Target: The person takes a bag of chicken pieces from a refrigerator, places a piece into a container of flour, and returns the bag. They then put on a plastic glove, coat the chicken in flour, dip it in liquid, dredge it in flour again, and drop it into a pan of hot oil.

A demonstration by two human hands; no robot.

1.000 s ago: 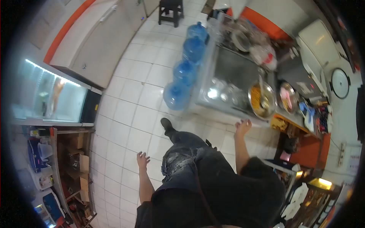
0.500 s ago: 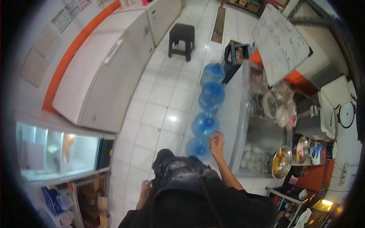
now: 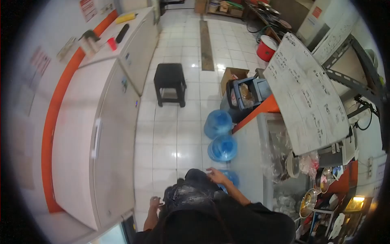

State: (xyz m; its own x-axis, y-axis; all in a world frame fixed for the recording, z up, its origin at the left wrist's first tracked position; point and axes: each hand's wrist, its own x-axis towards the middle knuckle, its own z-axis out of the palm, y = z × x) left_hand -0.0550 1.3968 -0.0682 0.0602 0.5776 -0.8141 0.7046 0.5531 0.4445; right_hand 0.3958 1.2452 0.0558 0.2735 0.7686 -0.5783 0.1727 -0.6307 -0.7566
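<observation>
My right hand (image 3: 217, 176) hangs beside my right knee with its fingers loosely apart, holding nothing. Just beyond it, partly covered by my arm, is a blue water jug (image 3: 232, 176). Two more blue jugs, a middle one (image 3: 222, 148) and a far one (image 3: 218, 123), stand in line on the floor along the white counter. My left hand (image 3: 155, 202) is low at my left side, fingers slightly bent and apart, with nothing seen in it.
White chest freezers (image 3: 77, 138) line the left wall. A black stool (image 3: 170, 83) stands ahead on the tiled floor (image 3: 185, 134). To the right are a counter (image 3: 250, 158), a grey bin (image 3: 254, 91) and a leaning whiteboard (image 3: 306, 93). A red pot (image 3: 267, 48) sits farther back.
I have moved forward along the aisle; the stool, jugs and bin are nearer. The nearest jug has dropped out of sight. My right hand has come closer to my knee.
</observation>
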